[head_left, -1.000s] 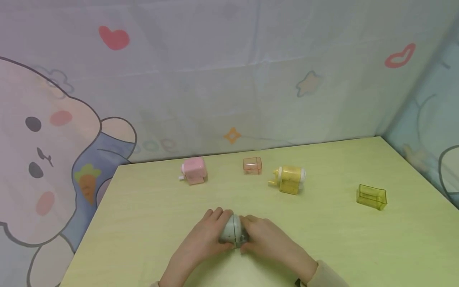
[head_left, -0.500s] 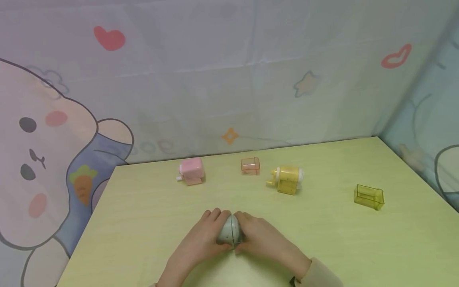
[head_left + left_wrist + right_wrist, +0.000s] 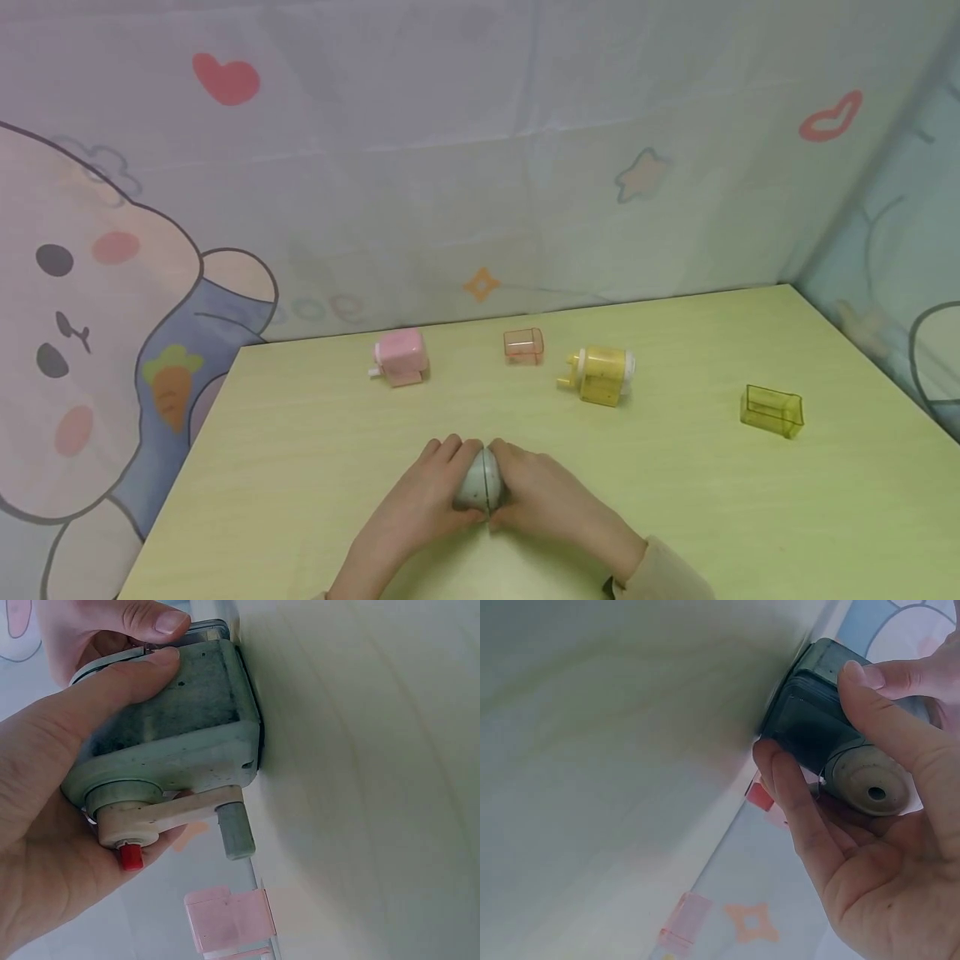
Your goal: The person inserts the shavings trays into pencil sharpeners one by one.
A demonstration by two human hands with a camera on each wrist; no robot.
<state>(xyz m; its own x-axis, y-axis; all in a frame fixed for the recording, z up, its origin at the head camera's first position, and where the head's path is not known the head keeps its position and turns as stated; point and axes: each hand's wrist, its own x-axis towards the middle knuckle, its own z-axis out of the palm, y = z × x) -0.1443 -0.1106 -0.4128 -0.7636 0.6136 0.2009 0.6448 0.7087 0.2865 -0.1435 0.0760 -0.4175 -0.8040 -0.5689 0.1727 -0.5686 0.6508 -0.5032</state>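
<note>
Between my two hands, low in the middle of the head view, a grey-green crank pencil sharpener (image 3: 473, 487) stands on the table. My left hand (image 3: 429, 493) grips its crank side, thumb on the near face. In the left wrist view the sharpener (image 3: 180, 712) shows a beige crank arm (image 3: 184, 810) with a grey-green knob and a red tip. My right hand (image 3: 547, 498) holds the other side, its thumb and fingers around the end. There the right wrist view shows a round beige pencil hole plate (image 3: 870, 784) and a dark see-through drawer (image 3: 806, 720).
Farther back are a pink crank sharpener (image 3: 402, 356), a small clear pink drawer (image 3: 522, 347) and a yellow crank sharpener (image 3: 603, 373). To the right lies a clear yellow drawer (image 3: 772, 412). A printed cloth (image 3: 420, 167) hangs behind the table (image 3: 300, 467).
My right hand has moved left, up against my left hand. The clear drawer, sticking out of the sharpener's right side before, has gone in. The head view has shifted slightly.
</note>
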